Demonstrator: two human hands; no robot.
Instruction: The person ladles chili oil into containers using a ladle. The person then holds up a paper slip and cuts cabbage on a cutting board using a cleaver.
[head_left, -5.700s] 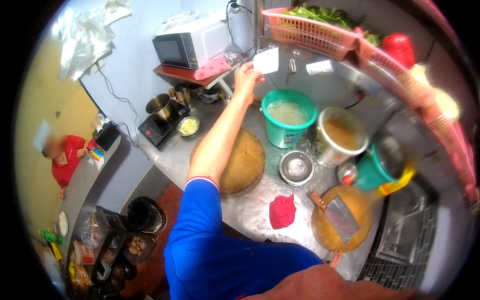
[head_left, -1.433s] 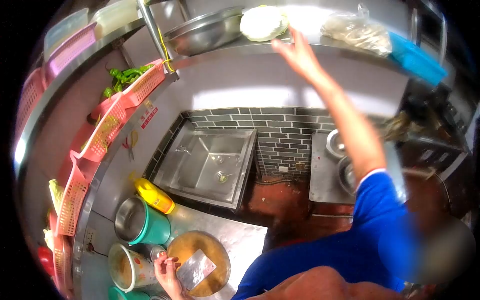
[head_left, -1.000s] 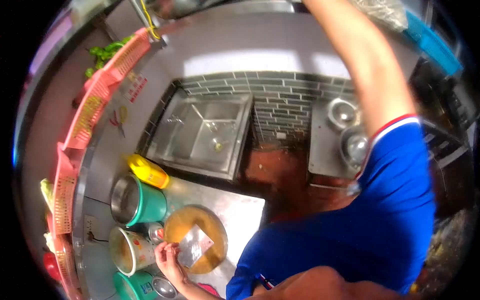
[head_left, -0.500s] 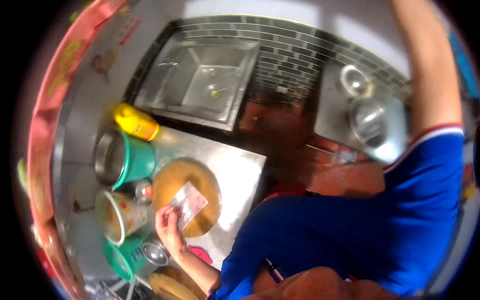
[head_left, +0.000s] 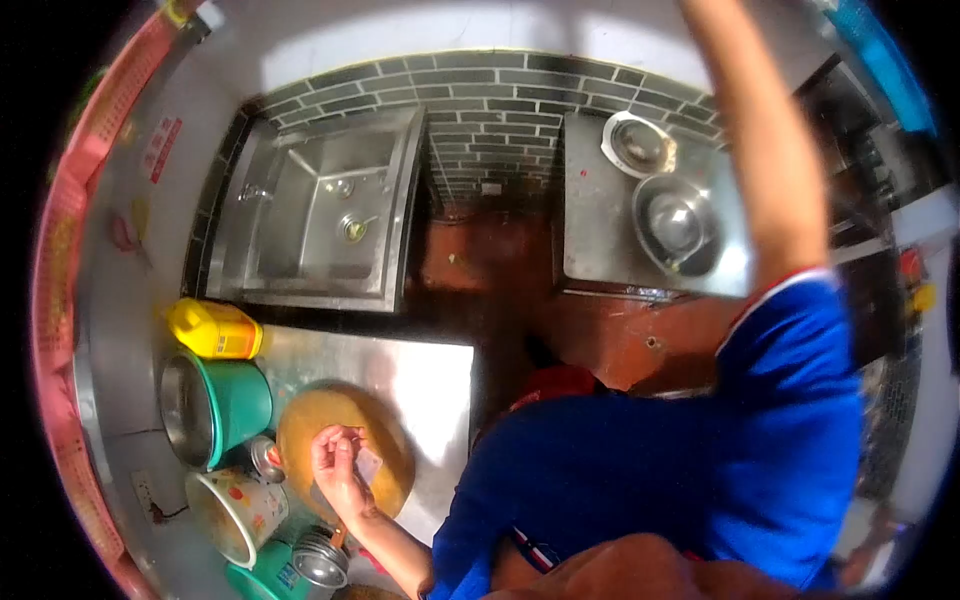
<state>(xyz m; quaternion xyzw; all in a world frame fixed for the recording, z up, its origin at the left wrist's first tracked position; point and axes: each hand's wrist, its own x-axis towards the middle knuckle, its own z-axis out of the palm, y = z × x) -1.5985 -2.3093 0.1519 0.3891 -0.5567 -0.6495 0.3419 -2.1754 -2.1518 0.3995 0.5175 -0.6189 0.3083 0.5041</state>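
My left hand (head_left: 340,465) is closed over a round wooden chopping board (head_left: 395,470) on the steel worktop. A small clear plastic packet (head_left: 369,463) with pinkish marks is held in its fingers, mostly hidden behind the hand. My right arm (head_left: 775,160) reaches up past the top of the picture, so the right hand is out of sight. Close to the left hand stand a small jar (head_left: 266,456), a patterned white bucket (head_left: 268,508) and a stack of metal bowls (head_left: 320,558).
A yellow jug (head_left: 215,330) and a green bucket (head_left: 238,400) line the wall side of the worktop (head_left: 430,380). Beyond it is a steel sink (head_left: 290,240). Across the red floor, another steel counter (head_left: 600,230) carries a metal basin (head_left: 672,225) and a white-rimmed bowl (head_left: 638,146).
The head view has turned and become sharper. My left hand stays over the board, but its packet now shows less. My right arm remains raised.
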